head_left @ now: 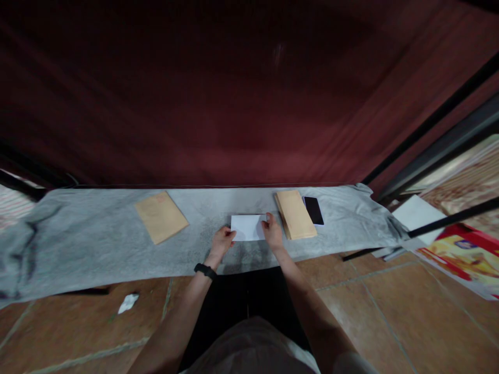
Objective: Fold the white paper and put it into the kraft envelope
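A white sheet of paper (247, 228), folded to a small rectangle or cut that size, is held level just over the grey cloth. My left hand (223, 241) pinches its lower left corner, with a dark band around the wrist. At the other end, the fingers of my right hand (273, 231) close on the paper's right edge. Right beside that hand lies a stack of brown envelopes (297, 214). A single brown envelope (161, 217) rests farther off to the left, tilted on the cloth.
A dark phone or notebook (314, 210) lies against the stack's right side. The grey cloth (97, 249) covers a long narrow bench before a dark red panel (241, 104). A red and yellow box (463, 257) stands at the right. Crumpled white paper (128, 303) lies on the tiled floor.
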`<state>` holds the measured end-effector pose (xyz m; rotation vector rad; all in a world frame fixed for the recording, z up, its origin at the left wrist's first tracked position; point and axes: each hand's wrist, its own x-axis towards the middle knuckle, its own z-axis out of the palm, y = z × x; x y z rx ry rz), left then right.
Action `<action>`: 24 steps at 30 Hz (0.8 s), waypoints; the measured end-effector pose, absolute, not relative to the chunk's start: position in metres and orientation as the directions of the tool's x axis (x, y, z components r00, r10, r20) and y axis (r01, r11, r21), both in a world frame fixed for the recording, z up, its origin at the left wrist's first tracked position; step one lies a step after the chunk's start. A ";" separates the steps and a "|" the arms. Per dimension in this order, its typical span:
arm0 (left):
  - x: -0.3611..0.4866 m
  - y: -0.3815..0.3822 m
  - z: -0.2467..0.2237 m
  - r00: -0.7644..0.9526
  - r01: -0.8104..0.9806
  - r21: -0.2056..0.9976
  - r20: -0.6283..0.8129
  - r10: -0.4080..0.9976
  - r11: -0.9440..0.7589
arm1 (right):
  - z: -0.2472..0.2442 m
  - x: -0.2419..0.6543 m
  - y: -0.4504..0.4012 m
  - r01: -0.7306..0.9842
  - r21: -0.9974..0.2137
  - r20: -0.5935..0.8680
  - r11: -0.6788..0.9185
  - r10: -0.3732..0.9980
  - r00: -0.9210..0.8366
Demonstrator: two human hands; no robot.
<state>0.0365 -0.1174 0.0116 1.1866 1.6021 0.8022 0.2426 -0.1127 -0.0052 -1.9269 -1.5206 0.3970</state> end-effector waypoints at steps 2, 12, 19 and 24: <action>0.037 -0.116 0.008 -0.092 0.370 0.874 -0.304 0.948 0.316 | -0.006 0.240 -0.116 0.836 -0.534 0.154 -0.128 0.957 0.245; 0.044 -0.122 0.013 -0.170 0.703 0.664 -0.192 0.967 0.256 | -0.005 0.217 -0.146 0.924 -0.361 0.291 0.127 0.956 -0.018; 0.051 -0.137 0.021 -0.102 0.904 0.411 -0.058 0.993 0.117 | -0.013 0.193 -0.181 0.905 -0.295 0.213 0.306 0.944 -0.250; 0.070 -0.143 0.016 0.190 0.915 0.330 0.159 0.969 -0.233 | -0.013 0.195 -0.181 0.909 -0.262 0.172 0.323 0.943 -0.285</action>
